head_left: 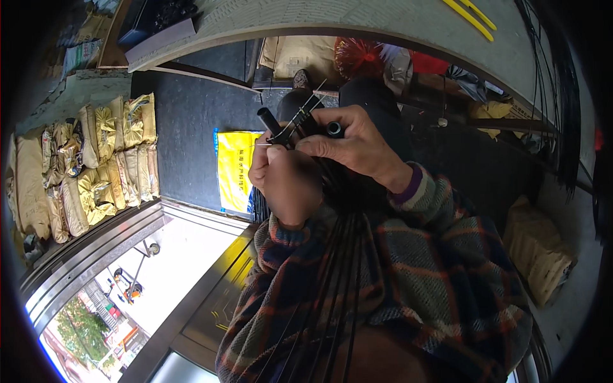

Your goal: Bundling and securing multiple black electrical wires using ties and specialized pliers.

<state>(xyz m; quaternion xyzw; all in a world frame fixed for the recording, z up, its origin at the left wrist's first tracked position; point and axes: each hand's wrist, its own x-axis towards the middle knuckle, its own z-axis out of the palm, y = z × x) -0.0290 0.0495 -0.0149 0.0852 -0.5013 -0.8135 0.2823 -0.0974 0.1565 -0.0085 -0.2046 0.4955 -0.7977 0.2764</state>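
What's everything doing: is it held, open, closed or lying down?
Left hand: fingers curled, exact grip unclear.
Right hand: fingers closed on black strands.
Black strands: held, trailing over plaid clothing.
Black tube: sticking out.
Yellow bag: flat on the floor.
Packages: wrapped, lying in rows.
Yellow tool: lying on the table.

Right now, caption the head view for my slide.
Left hand and right hand hold black tubes and dark strands; a yellow bag lies on the floor.
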